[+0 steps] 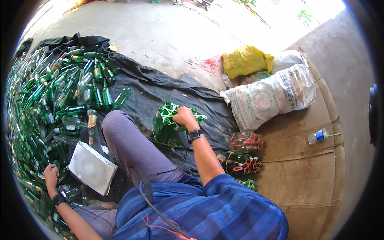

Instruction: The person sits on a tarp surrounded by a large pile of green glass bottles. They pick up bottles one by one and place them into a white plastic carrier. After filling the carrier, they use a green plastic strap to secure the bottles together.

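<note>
Green glass bottles stand upright in a bundle in front of me, bright green cord looped around their necks and another loop low around their sides. My right hand is over the bundle's top, fingers curled at the necks and cord. It covers some of the necks. Far to the left, my left hand is at the edge of a large heap of loose bottles, mostly green with some clear ones. Its fingers are bent beside a green bottle; whether they grip it is unclear.
A pale flat box-like block lies between my left hand and knee. Black sheeting covers the floor. To the right are a stuffed white sack, a yellow sack, red-corded bottle bundles, and a plastic bottle on cardboard.
</note>
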A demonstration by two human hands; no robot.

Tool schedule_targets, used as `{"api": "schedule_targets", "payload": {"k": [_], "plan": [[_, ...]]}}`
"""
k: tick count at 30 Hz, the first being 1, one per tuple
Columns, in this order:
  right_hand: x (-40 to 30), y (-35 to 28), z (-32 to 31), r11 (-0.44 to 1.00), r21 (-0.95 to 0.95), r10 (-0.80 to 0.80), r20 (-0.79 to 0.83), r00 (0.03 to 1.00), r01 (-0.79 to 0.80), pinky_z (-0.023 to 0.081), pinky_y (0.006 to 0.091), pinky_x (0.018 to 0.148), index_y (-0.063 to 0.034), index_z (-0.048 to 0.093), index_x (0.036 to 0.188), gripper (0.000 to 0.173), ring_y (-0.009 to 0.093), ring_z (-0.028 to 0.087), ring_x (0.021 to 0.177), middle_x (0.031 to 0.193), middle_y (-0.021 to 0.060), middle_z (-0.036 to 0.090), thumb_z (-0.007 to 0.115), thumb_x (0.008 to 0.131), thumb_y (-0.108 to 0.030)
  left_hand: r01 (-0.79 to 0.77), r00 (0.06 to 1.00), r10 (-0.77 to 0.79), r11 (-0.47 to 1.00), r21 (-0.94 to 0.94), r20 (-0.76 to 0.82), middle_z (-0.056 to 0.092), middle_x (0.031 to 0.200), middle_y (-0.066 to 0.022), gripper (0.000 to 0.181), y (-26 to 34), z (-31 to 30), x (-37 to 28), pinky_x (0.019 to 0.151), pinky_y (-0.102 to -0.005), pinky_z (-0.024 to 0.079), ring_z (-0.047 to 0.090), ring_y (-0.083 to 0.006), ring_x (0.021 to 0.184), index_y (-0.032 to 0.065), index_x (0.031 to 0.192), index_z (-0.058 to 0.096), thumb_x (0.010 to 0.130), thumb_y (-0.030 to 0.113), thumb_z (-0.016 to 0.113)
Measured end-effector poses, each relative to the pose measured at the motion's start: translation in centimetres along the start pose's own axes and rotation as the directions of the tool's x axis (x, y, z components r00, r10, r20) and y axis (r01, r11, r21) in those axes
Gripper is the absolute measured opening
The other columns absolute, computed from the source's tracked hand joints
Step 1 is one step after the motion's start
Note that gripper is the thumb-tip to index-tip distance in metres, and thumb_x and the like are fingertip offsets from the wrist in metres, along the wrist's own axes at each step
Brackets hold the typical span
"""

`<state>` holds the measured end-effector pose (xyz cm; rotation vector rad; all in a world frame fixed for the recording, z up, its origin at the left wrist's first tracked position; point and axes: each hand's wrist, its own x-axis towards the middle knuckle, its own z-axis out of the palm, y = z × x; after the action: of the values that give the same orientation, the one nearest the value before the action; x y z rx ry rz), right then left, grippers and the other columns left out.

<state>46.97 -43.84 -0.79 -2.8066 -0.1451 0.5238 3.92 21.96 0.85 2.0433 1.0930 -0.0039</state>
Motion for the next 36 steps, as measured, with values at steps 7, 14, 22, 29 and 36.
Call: {"api": "schedule_targets", "payload": {"k": [7, 14, 22, 29, 36], "plan": [[-4.8, 10.2, 0.3, 0.993, 0.07, 0.091, 0.048, 0.995, -0.095, 0.056, 0.046, 0.083, -0.0002, 0.076, 0.094, 0.039, 0.041, 0.072, 0.091, 0.093, 0.0257, 0.073, 0.074, 0.067, -0.028, -0.001, 0.999, -0.008, 0.98, -0.197, -0.049, 0.061, 0.074, -0.0003, 0.022, -2.3, 4.0, 4.6, 0.046, -0.0211, 0.037, 0.056, -0.007, 0.056, 0.0019, 0.112, 0.067, 0.095, 0.009, 0.055], [-4.7, 20.5, -2.8, 0.962, 0.162, 0.225, -0.015, 0.974, -0.22, 0.056, 0.0401, 0.07, 0.0005, 0.076, 0.091, 0.035, 0.027, 0.072, 0.072, 0.078, 0.019, 0.073, 0.076, 0.068, -0.026, 0.027, 0.997, -0.04, 0.984, -0.173, -0.068, 0.063, 0.078, -0.0007, 0.025, -1.3, 5.8, 3.2, 0.045, -0.0204, 0.041, 0.058, -0.0066, 0.057, 0.0035, 0.116, 0.066, 0.095, 0.012, 0.056], [-1.8, 36.7, -4.2, 0.811, 0.386, 0.559, -0.293, 0.776, -0.439, 0.056, 0.0468, 0.09, 0.0057, 0.076, 0.097, 0.046, 0.041, 0.073, 0.1, 0.103, 0.0294, 0.074, 0.071, 0.074, -0.034, 0.146, 0.989, -0.147, 0.971, -0.191, 0.01, 0.063, 0.075, -0.0022, 0.022, -2.1, 6.1, 1.3, 0.041, -0.0222, 0.04, 0.055, -0.0079, 0.051, 0.0037, 0.112, 0.065, 0.093, 0.01, 0.055], [0.1, 44.8, -6.5, 0.617, 0.575, 0.769, -0.296, 0.567, -0.537, 0.056, 0.0443, 0.089, 0.0092, 0.074, 0.103, 0.053, 0.036, 0.074, 0.099, 0.104, 0.0272, 0.076, 0.073, 0.078, -0.038, 0.188, 0.981, -0.195, 0.959, -0.212, -0.012, 0.064, 0.077, -0.0033, 0.023, -2.1, 5.7, -0.9, 0.042, -0.0221, 0.043, 0.06, -0.0096, 0.055, 0.0027, 0.113, 0.065, 0.092, 0.009, 0.057], [2.4, 59.4, -5.7, 0.15, 0.863, 0.97, -0.034, 0.239, -0.483, 0.06, 0.0404, 0.078, 0.0065, 0.073, 0.101, 0.04, 0.026, 0.074, 0.09, 0.108, 0.0162, 0.076, 0.084, 0.075, -0.022, 0.225, 0.972, -0.227, 0.85, -0.476, 0.055, 0.067, 0.085, -0.002, 0.028, -2.4, 9.3, 0.6, 0.049, -0.0228, 0.049, 0.064, -0.0094, 0.062, 0.0032, 0.123, 0.062, 0.097, 0.013, 0.06]]}}
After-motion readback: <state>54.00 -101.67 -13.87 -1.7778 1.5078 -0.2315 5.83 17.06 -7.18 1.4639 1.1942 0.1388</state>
